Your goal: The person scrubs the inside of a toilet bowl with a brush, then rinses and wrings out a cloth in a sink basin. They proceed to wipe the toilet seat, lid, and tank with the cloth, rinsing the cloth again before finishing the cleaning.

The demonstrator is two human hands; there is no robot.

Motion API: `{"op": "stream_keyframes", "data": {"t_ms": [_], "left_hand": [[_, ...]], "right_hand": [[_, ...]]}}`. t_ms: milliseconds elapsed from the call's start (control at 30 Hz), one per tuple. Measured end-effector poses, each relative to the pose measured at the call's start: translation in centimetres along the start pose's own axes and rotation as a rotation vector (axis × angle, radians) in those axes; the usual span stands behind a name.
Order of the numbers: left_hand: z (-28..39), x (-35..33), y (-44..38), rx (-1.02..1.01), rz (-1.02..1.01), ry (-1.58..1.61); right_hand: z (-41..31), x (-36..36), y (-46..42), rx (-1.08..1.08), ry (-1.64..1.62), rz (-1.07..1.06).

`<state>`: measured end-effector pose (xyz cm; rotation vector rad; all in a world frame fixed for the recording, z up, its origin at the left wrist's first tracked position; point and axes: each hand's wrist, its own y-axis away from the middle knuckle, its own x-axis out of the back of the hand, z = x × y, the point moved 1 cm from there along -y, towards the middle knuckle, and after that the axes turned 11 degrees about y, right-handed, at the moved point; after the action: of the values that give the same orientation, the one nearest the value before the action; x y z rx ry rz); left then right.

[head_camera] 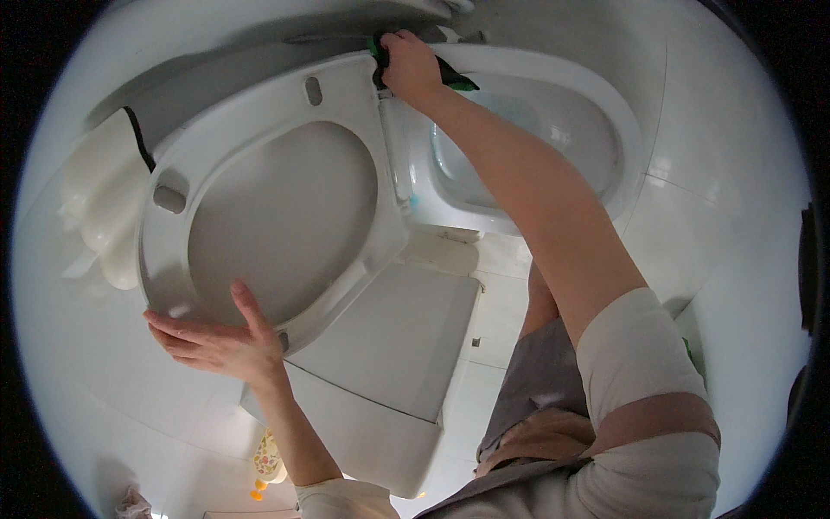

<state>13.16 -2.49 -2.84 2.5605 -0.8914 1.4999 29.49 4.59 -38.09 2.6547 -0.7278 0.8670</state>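
Observation:
My right hand (415,68) grips a dark cloth with green edging (459,76) at the hinge end of the toilet, where the raised seat meets the bowl. Part of the cloth hangs over the rim of the white toilet bowl (616,123). My left hand (217,344) holds the outer edge of the raised toilet seat (165,259), thumb over its face and fingers along the rim. Behind the seat ring stands the lid (285,214), also raised. Bluish liquid shows inside the bowl, partly hidden by my right forearm.
A white toilet cistern (382,324) stands beside the seat. White rounded ribbed shapes (107,201) with a black edge lie beyond the seat at the left. A patterned bottle with an orange cap (267,457) is at the bottom. Pale tiles (700,168) cover the floor.

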Motion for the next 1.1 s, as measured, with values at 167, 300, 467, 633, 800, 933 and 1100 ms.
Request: {"op": "stream_keyframes", "data": {"t_ms": [167, 300, 467, 633, 800, 933, 1100], "left_hand": [[-0.7, -0.2, 0.3, -0.010, 0.012, -0.048], [-0.2, -0.3, 0.1, -0.012, 0.005, -0.013], [-0.2, -0.1, 0.3, -0.027, 0.027, -0.059], [-0.2, 0.2, 0.5, -0.026, 0.015, -0.049], [0.5, 0.2, 0.2, -0.026, 0.008, -0.044], [0.1, -0.1, 0.5, 0.009, -0.009, -0.067], [-0.1, 0.1, 0.6, 0.000, -0.033, -0.080]], "right_hand": [[-1.2, 1.5, 0.0, -0.016, -0.004, -0.116], [-0.8, 0.6, 5.0, -0.220, -0.203, 0.052], [0.0, 0.7, 16.7, -0.141, -0.334, -0.259], [-0.5, 1.1, 14.1, -0.350, -0.450, 0.098], [-0.9, 0.7, 4.8, -0.112, -0.336, 0.101], [-1.3, 2.4, 4.1, -0.102, -0.071, -0.351], [-0.1, 4.5, 1.6, 0.343, 0.383, -0.387]]}}
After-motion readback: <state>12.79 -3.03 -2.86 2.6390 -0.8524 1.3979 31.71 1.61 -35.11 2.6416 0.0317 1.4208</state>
